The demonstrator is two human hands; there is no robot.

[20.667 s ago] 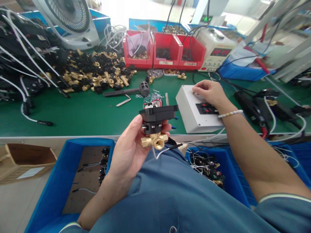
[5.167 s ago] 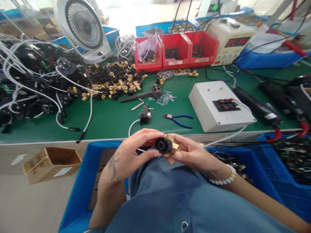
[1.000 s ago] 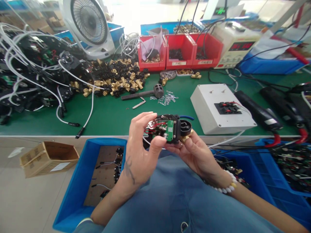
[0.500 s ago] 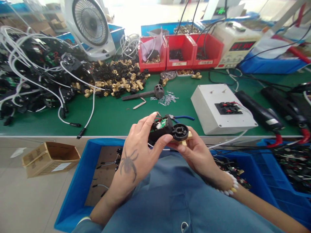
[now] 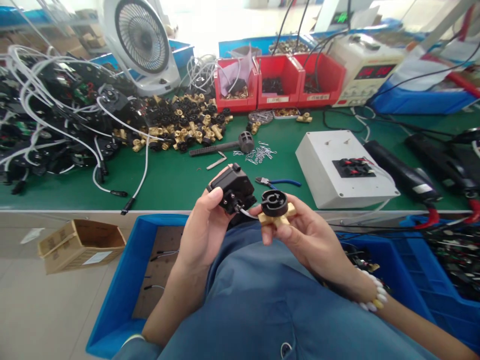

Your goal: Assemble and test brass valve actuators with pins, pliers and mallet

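My left hand (image 5: 204, 227) is closed around a black plastic housing (image 5: 234, 187), whose underside with small metal posts faces me and to the right. A white cable (image 5: 247, 214) comes out of it. In my right hand (image 5: 305, 232) is a brass valve body (image 5: 275, 219) with a round black collar (image 5: 275, 202) on top, gripped by its brass ends. The two parts are a short gap apart, over the front edge of the bench. Just behind them lie blue-handled cutting pliers (image 5: 278, 182).
On the green bench (image 5: 168, 182) are a black mallet (image 5: 225, 146), metal clips (image 5: 260, 152), piled brass valves (image 5: 183, 125) and a grey switch box (image 5: 345, 167). Red bins (image 5: 279, 102) and a fan (image 5: 142, 40) stand behind. Blue crates (image 5: 112, 285) sit below the edge.
The black housing has been turned over, hiding its green circuit board, and moved left, away from the valve. My left hand now holds it from below; my right hand still grips the valve.
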